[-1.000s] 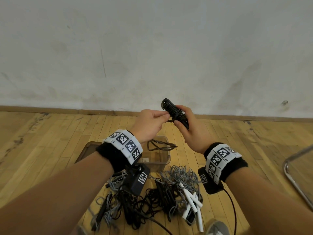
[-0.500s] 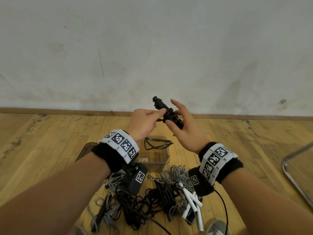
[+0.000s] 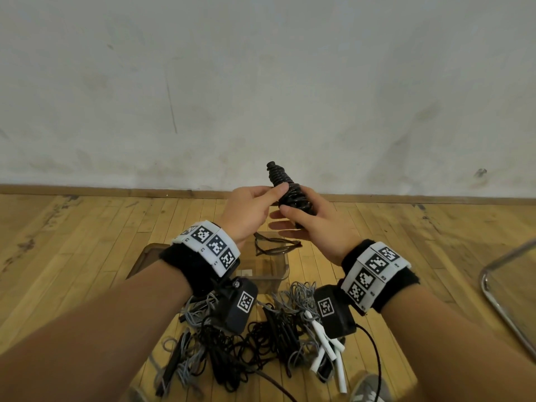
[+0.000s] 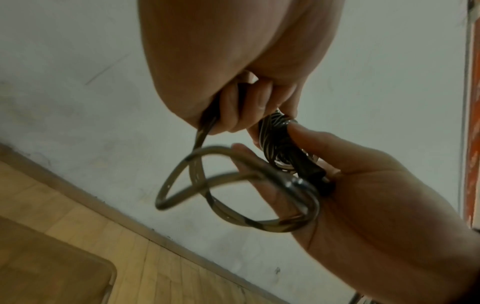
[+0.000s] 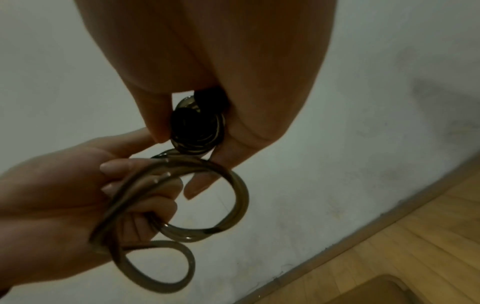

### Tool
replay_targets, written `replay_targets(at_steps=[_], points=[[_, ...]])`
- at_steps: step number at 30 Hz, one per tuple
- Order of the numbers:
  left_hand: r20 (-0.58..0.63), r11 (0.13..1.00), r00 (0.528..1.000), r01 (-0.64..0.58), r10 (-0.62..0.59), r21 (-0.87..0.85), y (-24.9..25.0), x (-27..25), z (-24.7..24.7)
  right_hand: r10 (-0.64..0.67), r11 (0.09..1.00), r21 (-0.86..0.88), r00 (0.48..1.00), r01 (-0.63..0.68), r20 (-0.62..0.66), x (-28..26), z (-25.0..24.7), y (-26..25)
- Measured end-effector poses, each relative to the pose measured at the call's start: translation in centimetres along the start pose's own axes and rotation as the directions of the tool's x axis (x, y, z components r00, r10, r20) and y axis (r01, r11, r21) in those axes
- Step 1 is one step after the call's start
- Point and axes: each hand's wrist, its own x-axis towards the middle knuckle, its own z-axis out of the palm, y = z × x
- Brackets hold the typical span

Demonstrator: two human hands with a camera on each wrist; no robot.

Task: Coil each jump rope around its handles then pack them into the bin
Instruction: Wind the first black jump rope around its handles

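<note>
No words, numbers or brand names can be read in any of the views. The only signs are black-and-white square code markers: a row of them on the white band over the black cuff of the left wrist (image 3: 208, 244), another row on the white band over the black cuff of the right wrist (image 3: 374, 271), and one each on the black camera box under the left wrist (image 3: 246, 302) and the black camera box under the right wrist (image 3: 325, 306). Their patterns carry no legible lettering.
</note>
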Motion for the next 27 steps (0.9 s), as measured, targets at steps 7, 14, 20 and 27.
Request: replay_targets(at_steps=[7,14,20,27], points=[[0.033,0.981,0.996,-0.090,0.086,0.174,-0.7,0.2,-0.1,-0.036,0.999,-0.004,0.997,0.035,-0.064,0.4,-1.4,0.2],[0.040,0.979,0.995,-0.099,0.093,0.177,-0.6,0.3,-0.1,-0.127,0.964,-0.251,0.982,0.090,-0.138,0.7,-1.9,0.4],[0.019,0.987,0.998,-0.069,0.067,0.144,-0.3,0.0,0.4,-0.160,0.869,-0.486,0.982,0.089,-0.105,1.0,-1.9,0.7],[-0.029,0.992,0.999,-0.020,0.024,0.127,-0.3,0.2,0.0,-0.189,0.760,-0.639,0.981,0.117,-0.044,1.1,-0.8,0.3]])
